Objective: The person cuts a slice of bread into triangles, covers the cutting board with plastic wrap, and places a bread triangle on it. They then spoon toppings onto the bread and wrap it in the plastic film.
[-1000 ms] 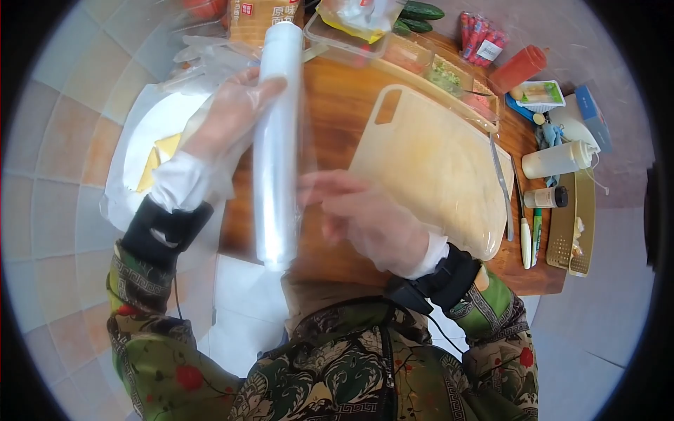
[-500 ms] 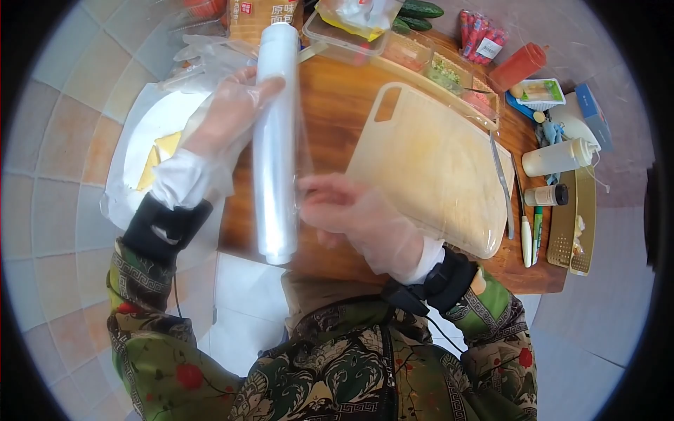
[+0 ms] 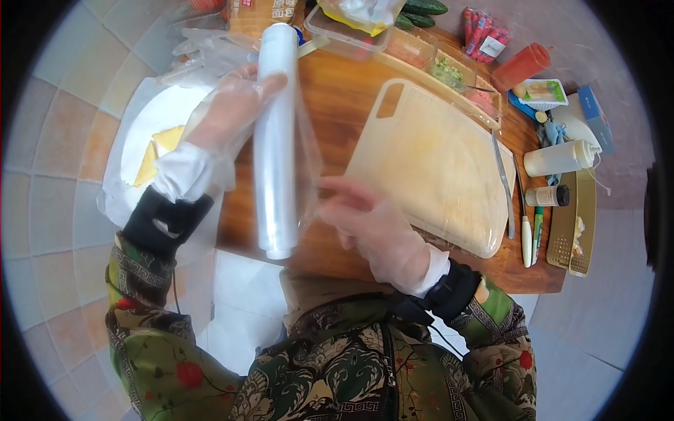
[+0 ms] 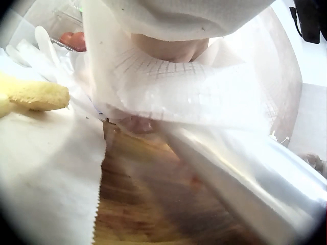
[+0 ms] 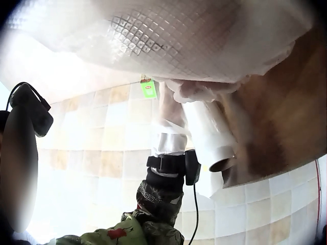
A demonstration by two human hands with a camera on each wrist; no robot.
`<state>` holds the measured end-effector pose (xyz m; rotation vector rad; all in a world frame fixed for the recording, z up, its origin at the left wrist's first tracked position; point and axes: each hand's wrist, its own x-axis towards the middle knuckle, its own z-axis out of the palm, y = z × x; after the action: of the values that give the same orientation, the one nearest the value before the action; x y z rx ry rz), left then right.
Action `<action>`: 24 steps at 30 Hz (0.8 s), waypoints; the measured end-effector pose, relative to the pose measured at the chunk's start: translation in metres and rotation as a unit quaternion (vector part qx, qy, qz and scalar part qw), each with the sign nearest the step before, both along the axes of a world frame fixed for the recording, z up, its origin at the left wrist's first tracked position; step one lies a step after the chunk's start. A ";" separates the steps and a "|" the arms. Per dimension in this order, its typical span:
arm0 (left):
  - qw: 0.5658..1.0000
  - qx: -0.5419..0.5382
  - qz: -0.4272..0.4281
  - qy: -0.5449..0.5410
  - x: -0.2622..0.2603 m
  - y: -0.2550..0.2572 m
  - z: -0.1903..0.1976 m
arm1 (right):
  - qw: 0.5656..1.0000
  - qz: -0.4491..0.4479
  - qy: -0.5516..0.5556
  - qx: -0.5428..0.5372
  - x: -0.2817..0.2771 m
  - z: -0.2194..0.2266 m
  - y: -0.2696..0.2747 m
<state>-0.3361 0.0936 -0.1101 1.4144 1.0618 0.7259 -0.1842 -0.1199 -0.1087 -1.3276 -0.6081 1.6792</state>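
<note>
A long roll of clear plastic film [image 3: 277, 154] is held up over the wooden table, its far end toward the back. The gloved left hand [image 3: 228, 116] grips its upper part, thumb across the front. To the right of the roll, the gloved right hand [image 3: 375, 228] pinches the edge of a thin film sheet [image 3: 306, 168] pulled away from it. In the left wrist view the roll [image 4: 250, 178] runs down to the right from under the glove. The right wrist view shows the roll's open tube end [image 5: 222, 161] beyond the right hand [image 5: 204, 46].
A cutting board [image 3: 435, 165] lies right of the hands. At left, yellow slices [image 3: 158, 151] sit on white paper [image 3: 116, 179]. Filled containers [image 3: 446, 70] line the back; a knife [image 3: 504, 186], squeeze bottles [image 3: 559, 158] and a basket [image 3: 572, 224] stand along the right.
The right hand has moved slightly right, away from the roll, and the film between them is stretched wider. The roll's near end has risen a little toward the back; the left hand keeps its grip.
</note>
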 end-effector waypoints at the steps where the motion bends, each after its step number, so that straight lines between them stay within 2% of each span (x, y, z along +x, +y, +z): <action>1: 1.000 0.001 0.002 0.004 0.000 -0.001 0.001 | 1.000 0.000 -0.002 0.005 0.001 -0.003 -0.002; 6: 1.000 0.001 0.007 0.006 0.000 -0.004 0.002 | 1.000 -0.018 -0.004 0.011 -0.002 -0.005 -0.011; 8: 0.997 0.034 0.004 0.067 -0.001 0.000 0.002 | 1.000 -0.009 -0.022 0.014 -0.003 -0.009 -0.015; 13: 0.985 0.110 0.025 0.130 -0.003 0.006 -0.014 | 0.999 -0.040 -0.026 -0.006 -0.013 -0.014 -0.021; 15: 0.978 0.135 0.017 0.159 0.001 0.001 -0.004 | 0.998 -0.054 -0.018 -0.013 -0.016 -0.016 -0.023; 17: 0.961 0.135 -0.021 0.241 0.002 -0.005 0.009 | 0.999 -0.021 -0.023 -0.026 -0.018 -0.019 -0.024; 21: 0.953 0.163 -0.020 0.257 0.002 0.004 -0.002 | 0.999 0.002 -0.013 -0.042 -0.022 -0.023 -0.025; 24: 0.929 0.224 -0.035 0.292 -0.001 0.008 -0.011 | 0.999 0.029 -0.010 -0.020 -0.023 -0.026 -0.027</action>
<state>-0.3374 0.1015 -0.1214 2.1381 1.3410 0.5174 -0.2075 -0.1465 -0.1343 -1.3673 -0.6332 1.7345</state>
